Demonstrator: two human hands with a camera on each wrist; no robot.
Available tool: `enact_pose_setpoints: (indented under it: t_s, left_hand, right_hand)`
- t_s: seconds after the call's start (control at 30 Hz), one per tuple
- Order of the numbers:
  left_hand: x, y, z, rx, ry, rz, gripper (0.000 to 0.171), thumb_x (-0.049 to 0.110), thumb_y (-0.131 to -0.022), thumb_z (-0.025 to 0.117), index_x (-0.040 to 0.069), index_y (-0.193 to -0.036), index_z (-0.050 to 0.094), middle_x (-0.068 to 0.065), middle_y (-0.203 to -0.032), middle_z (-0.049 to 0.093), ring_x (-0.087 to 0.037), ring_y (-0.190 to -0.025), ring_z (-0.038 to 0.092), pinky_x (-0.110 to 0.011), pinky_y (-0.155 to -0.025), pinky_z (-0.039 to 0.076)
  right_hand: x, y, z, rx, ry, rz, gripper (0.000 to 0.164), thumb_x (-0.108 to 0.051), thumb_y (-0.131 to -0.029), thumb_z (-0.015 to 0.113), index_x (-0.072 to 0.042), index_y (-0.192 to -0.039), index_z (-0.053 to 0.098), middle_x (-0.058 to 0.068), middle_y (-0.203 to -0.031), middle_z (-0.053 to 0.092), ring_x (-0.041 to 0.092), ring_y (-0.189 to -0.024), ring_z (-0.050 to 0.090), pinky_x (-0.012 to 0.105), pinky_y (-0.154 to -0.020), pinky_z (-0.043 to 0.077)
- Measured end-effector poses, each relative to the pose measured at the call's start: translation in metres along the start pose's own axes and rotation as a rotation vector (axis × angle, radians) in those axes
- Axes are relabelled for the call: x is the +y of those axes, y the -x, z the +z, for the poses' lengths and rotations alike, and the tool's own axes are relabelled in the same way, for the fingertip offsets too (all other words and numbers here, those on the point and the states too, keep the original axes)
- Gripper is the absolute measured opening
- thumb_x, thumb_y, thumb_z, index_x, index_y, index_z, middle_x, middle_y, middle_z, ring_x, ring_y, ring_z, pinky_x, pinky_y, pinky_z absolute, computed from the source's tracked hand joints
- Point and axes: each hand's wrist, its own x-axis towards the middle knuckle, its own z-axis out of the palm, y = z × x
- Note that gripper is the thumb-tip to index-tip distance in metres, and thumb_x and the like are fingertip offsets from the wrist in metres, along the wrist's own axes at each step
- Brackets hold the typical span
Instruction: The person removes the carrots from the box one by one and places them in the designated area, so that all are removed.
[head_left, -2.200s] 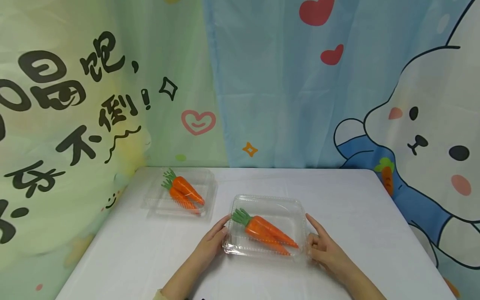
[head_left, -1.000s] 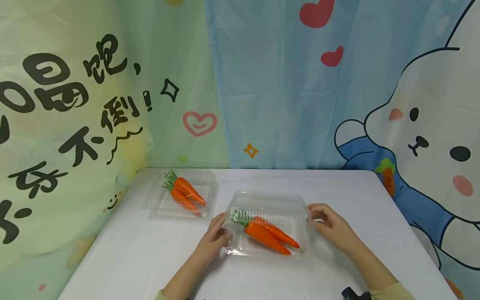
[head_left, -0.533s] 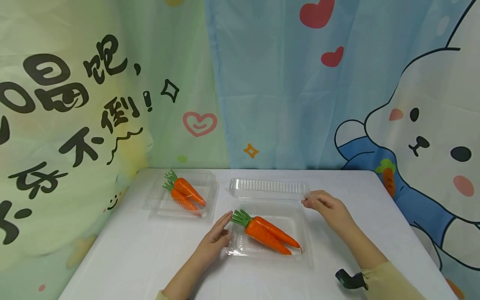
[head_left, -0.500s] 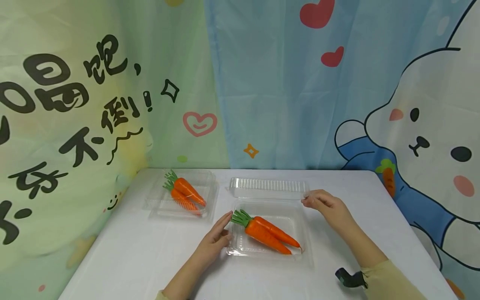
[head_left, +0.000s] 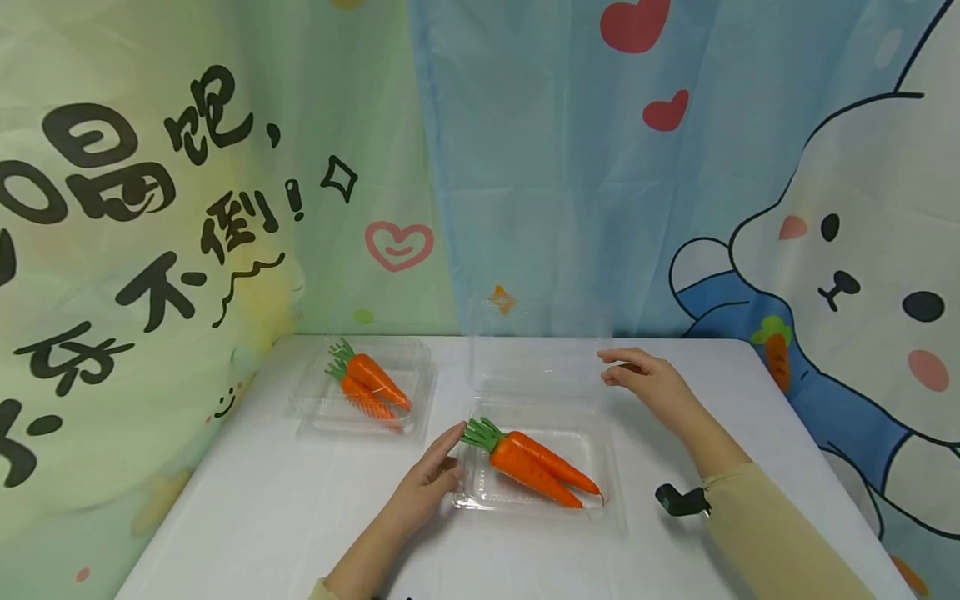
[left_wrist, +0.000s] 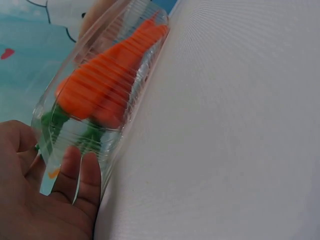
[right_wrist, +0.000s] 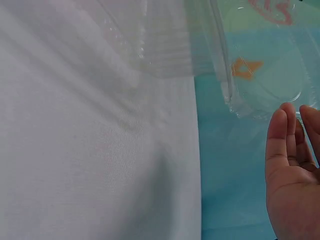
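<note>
A clear plastic clamshell box [head_left: 536, 503] stands in front of me with its lid [head_left: 540, 367] raised up and back. Two orange carrots [head_left: 543, 471] with green tops lie side by side in its base. My left hand [head_left: 427, 483] rests at the base's left side, its fairly straight fingertips [left_wrist: 90, 165] against the ribbed wall in the left wrist view. By the lid's right edge is my right hand [head_left: 652, 383], thumb and fingers apart. In the right wrist view its fingertips [right_wrist: 277, 120] are right at the lid's rim.
A second clear box [head_left: 311, 408] with two carrots [head_left: 367, 383] stands at the back left of the white table [head_left: 262, 517]. A printed curtain [head_left: 525, 167] hangs behind the table. A black device [head_left: 681, 500] is on my right wrist.
The lid has swung up and back from over the carrots. My right hand has moved backward with it, and its fingers have parted. The left hand stays at the box's left side.
</note>
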Motion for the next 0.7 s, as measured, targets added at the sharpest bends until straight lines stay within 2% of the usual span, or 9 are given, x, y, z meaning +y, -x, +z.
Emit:
enact_pose_setpoints:
  t_s: [0.13,0.3,0.5,0.7]
  left_hand:
    - [0.000,0.000,0.000,-0.009,0.005,0.011,0.062,0.011,-0.100,0.056,0.025,-0.155,0.032,-0.004,-0.163,0.026,-0.015,-0.109,0.051,-0.022,-0.085,0.053]
    - [0.001,-0.001,0.000,-0.010,0.004,-0.005,0.062,0.010,-0.100,0.055,0.029,-0.155,0.033,0.002,-0.163,0.027,-0.020,-0.111,0.053,-0.023,-0.086,0.053]
    - [0.002,-0.001,0.000,-0.005,0.009,-0.043,0.063,0.010,-0.100,0.055,0.034,-0.154,0.033,0.009,-0.162,0.027,-0.024,-0.115,0.052,-0.024,-0.087,0.053]
    - [0.000,-0.001,0.000,-0.005,-0.018,-0.053,0.063,0.013,-0.100,0.055,0.036,-0.154,0.032,0.009,-0.162,0.026,-0.025,-0.117,0.052,-0.024,-0.087,0.053]
  right_hand:
    - [0.005,-0.015,0.000,-0.008,0.004,0.076,0.046,-0.039,-0.101,0.055,-0.021,-0.143,0.053,0.006,-0.144,0.051,0.022,-0.115,0.064,0.051,-0.108,0.043]
    - [0.009,-0.028,0.003,-0.006,0.007,0.133,0.045,-0.031,-0.101,0.057,-0.021,-0.144,0.052,0.010,-0.144,0.049,0.028,-0.110,0.060,0.044,-0.102,0.049]
    - [0.022,-0.035,0.009,-0.027,-0.051,0.179,0.047,-0.022,-0.101,0.056,-0.015,-0.146,0.049,0.016,-0.148,0.045,0.024,-0.103,0.058,0.024,-0.088,0.050]
    - [0.033,-0.035,0.016,-0.052,-0.154,0.226,0.047,-0.014,-0.101,0.052,-0.007,-0.147,0.046,0.022,-0.147,0.044,0.018,-0.096,0.055,0.023,-0.081,0.050]
